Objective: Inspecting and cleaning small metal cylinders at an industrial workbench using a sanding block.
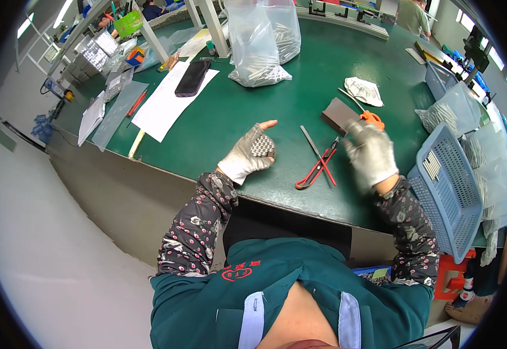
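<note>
My left hand point(247, 156), in a grey glove, is closed around a tight bundle of thin metal rods point(263, 146), seen end-on, just above the green table point(236, 116). My right hand point(372, 153), also gloved and blurred, hovers with curled fingers just below orange-handled scissors point(372, 118) and a flat grey-brown block point(338, 114). I cannot tell whether it holds anything. Between the hands lie a red-handled cutter point(317, 168) and a thin metal strip point(310, 141).
A blue plastic basket point(448, 186) holding rods stands at the table's right edge, with another point(440, 78) behind it. Clear bags of metal rods point(259, 49), a dark phone point(192, 78) on white paper and a crumpled white cloth point(364, 91) lie farther back. Other people work beyond.
</note>
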{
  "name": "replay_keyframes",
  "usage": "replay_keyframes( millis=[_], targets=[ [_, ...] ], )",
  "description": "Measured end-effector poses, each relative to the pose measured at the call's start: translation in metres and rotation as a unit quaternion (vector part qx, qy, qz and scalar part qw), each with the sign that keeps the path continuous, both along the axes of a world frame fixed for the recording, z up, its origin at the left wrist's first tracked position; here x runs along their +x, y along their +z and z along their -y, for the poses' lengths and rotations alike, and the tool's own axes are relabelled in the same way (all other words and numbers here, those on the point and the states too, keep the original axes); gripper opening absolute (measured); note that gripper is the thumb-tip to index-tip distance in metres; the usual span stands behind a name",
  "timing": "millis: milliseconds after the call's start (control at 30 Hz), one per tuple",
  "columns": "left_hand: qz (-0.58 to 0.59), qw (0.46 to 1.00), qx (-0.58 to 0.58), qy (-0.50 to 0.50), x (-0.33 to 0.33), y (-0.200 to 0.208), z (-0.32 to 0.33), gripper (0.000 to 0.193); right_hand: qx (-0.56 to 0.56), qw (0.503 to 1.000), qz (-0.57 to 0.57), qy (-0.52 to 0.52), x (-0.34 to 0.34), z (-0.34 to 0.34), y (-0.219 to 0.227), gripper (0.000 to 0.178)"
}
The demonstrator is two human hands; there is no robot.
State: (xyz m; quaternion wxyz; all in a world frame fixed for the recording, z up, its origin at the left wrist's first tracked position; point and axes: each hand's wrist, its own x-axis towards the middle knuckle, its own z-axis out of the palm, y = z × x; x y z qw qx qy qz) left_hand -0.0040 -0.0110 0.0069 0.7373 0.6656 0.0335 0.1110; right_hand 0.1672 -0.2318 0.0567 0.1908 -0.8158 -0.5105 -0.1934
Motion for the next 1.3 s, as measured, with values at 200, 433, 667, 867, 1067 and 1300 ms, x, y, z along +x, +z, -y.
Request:
replay_keyframes(
  millis=[200,433,667,867,1067,1300],
  targets=[
    [-0.011,0.999,0.047,0.02,0.001,0.007,0.004,0.086,-0.086,0.99,-0.037,0.103,-0.002,-0.011,-0.008,0.022],
    [-0.017,0.998,0.039,0.038,-0.002,0.008,0.003,0.083,-0.126,0.981,-0.142,0.046,-0.032,-0.02,-0.002,0.03],
    [-0.026,0.999,0.03,0.034,0.001,0.008,0.007,0.083,-0.069,0.989,-0.128,0.011,-0.03,-0.027,-0.009,0.027],
    [-0.031,0.999,0.031,0.032,-0.003,0.008,0.006,0.083,-0.206,0.973,-0.107,0.001,-0.033,-0.034,-0.014,0.029],
    [-0.027,0.999,0.03,0.025,0.0,0.007,0.005,0.083,-0.147,0.984,0.071,-0.064,-0.001,-0.03,-0.016,0.023],
    [-0.01,1.0,0.013,0.018,-0.003,0.005,0.004,0.082,-0.226,0.96,-0.162,0.028,-0.048,-0.02,-0.011,0.037]
  ],
)
